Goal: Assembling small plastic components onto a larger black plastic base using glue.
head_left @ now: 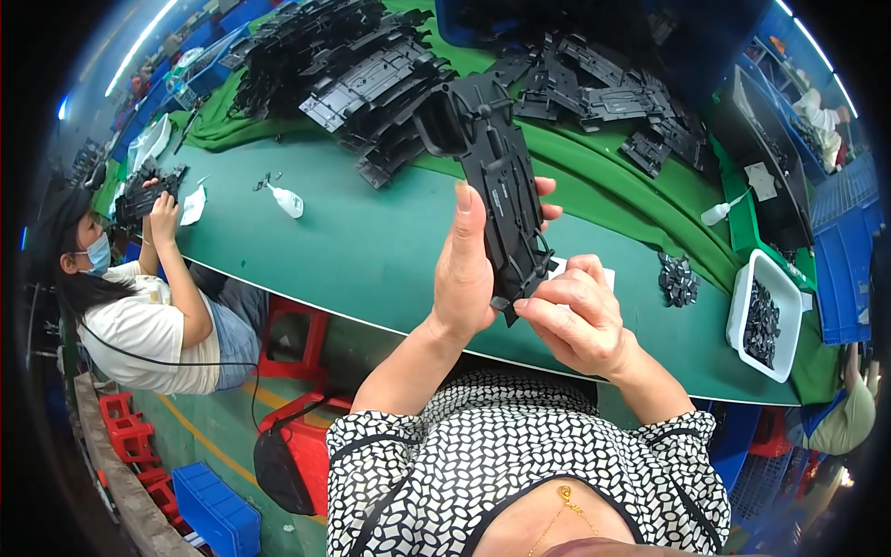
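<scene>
My left hand (467,269) grips a long black plastic panel (501,186) by its side, thumb in front and fingertips showing past the far edge. The panel stands tilted above the table, with a deep box-like recess near its top. At its lower end, my right hand (583,317) is closed, thumb and forefinger pinching at a small black plastic piece (506,309) against the panel's edge. Whether that piece is fixed to the panel, I cannot tell. Behind the right hand, a white paper (608,277) lies partly hidden on the table.
Stacked black panels (380,88) and more loose panels (603,84) lie on green cloth at the back. Small black pieces form a pile (678,280) beside a white tray (787,316). White bottles (286,201) stand or lie about. A co-worker (153,306) handles a panel at left.
</scene>
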Available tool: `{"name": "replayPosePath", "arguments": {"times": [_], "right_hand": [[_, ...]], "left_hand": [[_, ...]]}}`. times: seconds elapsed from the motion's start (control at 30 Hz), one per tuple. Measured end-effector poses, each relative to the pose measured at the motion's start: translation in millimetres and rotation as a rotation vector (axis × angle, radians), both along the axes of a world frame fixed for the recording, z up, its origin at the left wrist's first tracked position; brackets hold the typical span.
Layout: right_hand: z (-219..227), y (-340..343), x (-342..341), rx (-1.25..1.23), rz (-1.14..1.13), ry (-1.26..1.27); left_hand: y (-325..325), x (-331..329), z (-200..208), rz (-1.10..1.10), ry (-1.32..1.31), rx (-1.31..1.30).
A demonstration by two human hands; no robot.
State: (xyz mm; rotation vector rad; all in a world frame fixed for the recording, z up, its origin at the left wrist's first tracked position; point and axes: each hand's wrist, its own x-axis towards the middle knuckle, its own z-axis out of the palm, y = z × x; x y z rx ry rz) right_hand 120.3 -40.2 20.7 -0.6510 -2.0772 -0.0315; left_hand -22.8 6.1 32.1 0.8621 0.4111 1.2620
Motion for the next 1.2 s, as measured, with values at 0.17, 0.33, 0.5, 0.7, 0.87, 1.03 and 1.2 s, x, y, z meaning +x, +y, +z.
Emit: {"name": "replayPosePath", "arguments": {"times": [0.17,0.33,0.5,0.7,0.87,1.03,1.2], "right_hand": [[4,-2,1,-0.028,0.020,0.010],[6,-3,11,-0.073,0.005,0.058],[-6,3,24,-0.146,-0.047,0.157],[-17,12,27,-0.232,-0.108,0.194],[-21,17,33,-0.282,-0.117,0.192],[-21,18,36,-0.279,-0.139,0.206],[-19,22,41,-0.275,-0.097,0.229]], "left_hand": [[8,-5,-5,-0.053,-0.040,-0.096],[16,-30,-4,-0.050,-0.004,-0.042],[63,-84,32,0.278,0.311,0.474],[191,-126,94,1.059,1.600,1.135],[265,-131,81,1.045,2.204,1.118],[283,-121,57,1.054,2.313,1.086],[282,-119,69,0.906,2.289,1.138]]}}
